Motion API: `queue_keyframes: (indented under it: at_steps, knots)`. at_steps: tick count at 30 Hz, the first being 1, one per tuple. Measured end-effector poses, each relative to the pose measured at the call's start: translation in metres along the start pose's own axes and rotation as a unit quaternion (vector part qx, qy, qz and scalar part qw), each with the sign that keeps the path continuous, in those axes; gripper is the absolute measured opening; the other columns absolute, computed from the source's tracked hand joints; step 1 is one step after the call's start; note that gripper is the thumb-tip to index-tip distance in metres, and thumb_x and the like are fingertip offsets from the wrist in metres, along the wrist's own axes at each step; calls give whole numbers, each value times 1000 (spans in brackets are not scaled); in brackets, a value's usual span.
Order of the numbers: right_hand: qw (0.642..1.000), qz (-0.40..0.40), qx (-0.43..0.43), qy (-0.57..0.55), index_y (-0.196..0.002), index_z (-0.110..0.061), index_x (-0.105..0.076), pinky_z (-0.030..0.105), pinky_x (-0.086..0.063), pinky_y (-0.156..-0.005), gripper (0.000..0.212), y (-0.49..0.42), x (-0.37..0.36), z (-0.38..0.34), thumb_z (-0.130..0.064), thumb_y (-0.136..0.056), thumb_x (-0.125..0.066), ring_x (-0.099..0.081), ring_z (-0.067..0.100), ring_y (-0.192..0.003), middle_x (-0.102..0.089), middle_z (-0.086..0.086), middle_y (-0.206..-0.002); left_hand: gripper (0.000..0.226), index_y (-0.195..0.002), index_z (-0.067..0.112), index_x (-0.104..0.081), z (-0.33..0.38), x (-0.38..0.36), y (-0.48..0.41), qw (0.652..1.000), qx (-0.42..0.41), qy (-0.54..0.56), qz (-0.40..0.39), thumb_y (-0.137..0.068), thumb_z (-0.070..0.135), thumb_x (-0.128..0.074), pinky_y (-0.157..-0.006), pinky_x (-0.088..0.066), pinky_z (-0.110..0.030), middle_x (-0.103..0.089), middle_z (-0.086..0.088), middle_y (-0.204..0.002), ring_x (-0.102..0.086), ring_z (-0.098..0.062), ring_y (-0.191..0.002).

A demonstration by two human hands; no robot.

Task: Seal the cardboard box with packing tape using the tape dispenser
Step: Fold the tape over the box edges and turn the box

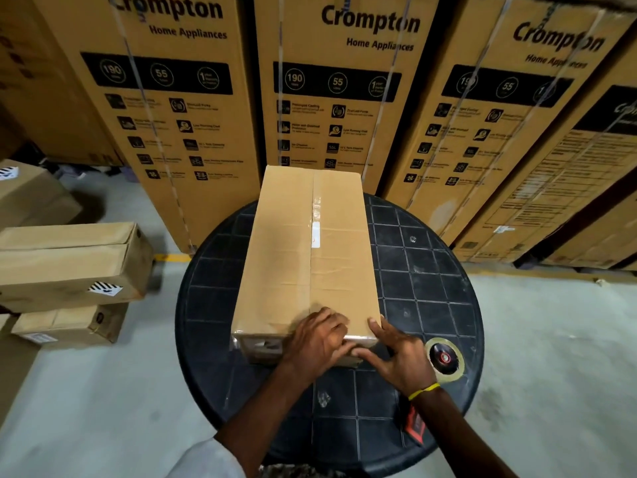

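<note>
1. A long brown cardboard box [306, 257] lay lengthwise on a round black table [431, 270] with a grid-patterned top, its far end reaching past the table's rim.
2. A strip of clear packing tape [315, 222] ran along the box's top centre seam; its glare showed only in the middle stretch, so how far it reached was hard to make out.
3. The left hand [319, 343] lay flat over the near top edge of the box, fingers together and curled down onto the end face, hiding the seam there.
4. The right hand [396, 357] pressed against the near right corner, fingers spread, gripping nothing; a yellow band [424, 390] circled its wrist.
5. A roll of brownish tape with a dark and red centre [444, 358] sat on the table just beside the right hand; whether it sat in a dispenser could not be told.
6. A red and black object [413, 424] showed under the right forearm, mostly hidden.
7. The box's near end face was largely covered by both hands.
8. Tall printed cartons [186, 98] stood behind, their tops cut off.
9. Smaller cardboard boxes [69, 263] lay stacked on the floor at left, partly out of frame.
</note>
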State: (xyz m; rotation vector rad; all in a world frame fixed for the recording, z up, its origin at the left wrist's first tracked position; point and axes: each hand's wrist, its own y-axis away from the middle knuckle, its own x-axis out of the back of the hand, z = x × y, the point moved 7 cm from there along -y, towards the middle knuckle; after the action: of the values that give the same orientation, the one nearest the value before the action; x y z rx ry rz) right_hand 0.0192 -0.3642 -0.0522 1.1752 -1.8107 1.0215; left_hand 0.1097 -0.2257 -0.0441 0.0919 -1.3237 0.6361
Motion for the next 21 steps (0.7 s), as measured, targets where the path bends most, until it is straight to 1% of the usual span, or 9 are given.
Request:
queue_keyframes:
  at_steps: [4,6,9,12,14,16,18,20,21]
  knots:
    - [1000,-2,-30,-5,-105,-9,-79,43,-63,-53,58,-7,-5,-5,-57,-73,-73,-78,31,-69,-76,24,-107,33,-94,14,-72,-6,7,-6,999,29,6,-18,-72,32,-88,-84,-54,-31,-71,-1,-106,-61,-19,-100]
    - [1000,5,-7,18,-105,-10,-79,41,-61,-46,62,-5,-6,-4,-65,-84,-60,-77,31,-62,-76,25,-104,37,-91,19,-70,-13,13,-3,998,56,-16,-11,-68,42,-88,-87,-52,-32,-67,2,-104,-56,-17,-100]
    - [999,18,32,29,-114,-16,-72,37,-59,-43,63,-5,-2,-4,-68,-93,-42,-76,30,-58,-76,25,-105,45,-80,21,-65,-35,21,8,991,127,-29,-7,-66,60,-82,-82,-47,-33,-63,3,-93,-54,-17,-92]
    - [999,-6,26,45,-121,-21,-64,37,-60,-46,53,-6,-2,-5,-60,-85,-60,-77,31,-63,-75,23,-110,45,-82,20,-60,-44,17,9,991,127,-10,-39,-75,61,-76,-83,-43,-32,-61,0,-95,-53,-18,-93]
    - [997,-36,-18,67,-121,-21,-71,44,-65,-60,58,-5,-2,-4,-57,-76,-77,-78,33,-82,-72,19,-123,45,-83,18,-62,-47,14,6,991,121,-2,-54,-76,59,-76,-84,-43,-34,-61,-1,-95,-53,-19,-93]
    - [990,-54,-43,125,-122,-23,-72,51,-62,-86,65,-7,-4,-11,-60,-70,-83,-71,35,-113,-64,16,-137,40,-85,18,-62,-47,13,7,992,110,-7,-60,-74,52,-80,-87,-45,-34,-62,-1,-97,-54,-20,-94]
    - [987,-43,0,156,-131,-26,-66,53,-49,-109,72,-17,-5,-37,-61,-70,-80,-56,34,-134,-54,15,-149,38,-105,17,-63,-40,6,10,992,69,-60,-83,-74,32,-80,-98,-45,-36,-62,-4,-114,-53,-23,-106]
    - [993,-85,42,69,-148,-28,-49,45,-29,-124,77,-31,-17,-67,-47,-79,-76,-38,27,-149,-40,7,-160,49,-124,15,-59,-37,3,12,990,60,-68,-108,-76,19,-73,-109,-40,-38,-56,-7,-131,-50,-27,-119]
    - [992,-113,46,-2,-152,-26,-42,39,-21,-128,78,-39,-26,-80,-38,-82,-75,-32,24,-152,-38,4,-161,48,-124,17,-60,-40,8,12,989,81,-36,-114,-78,20,-72,-110,-40,-37,-56,-5,-132,-50,-27,-121]
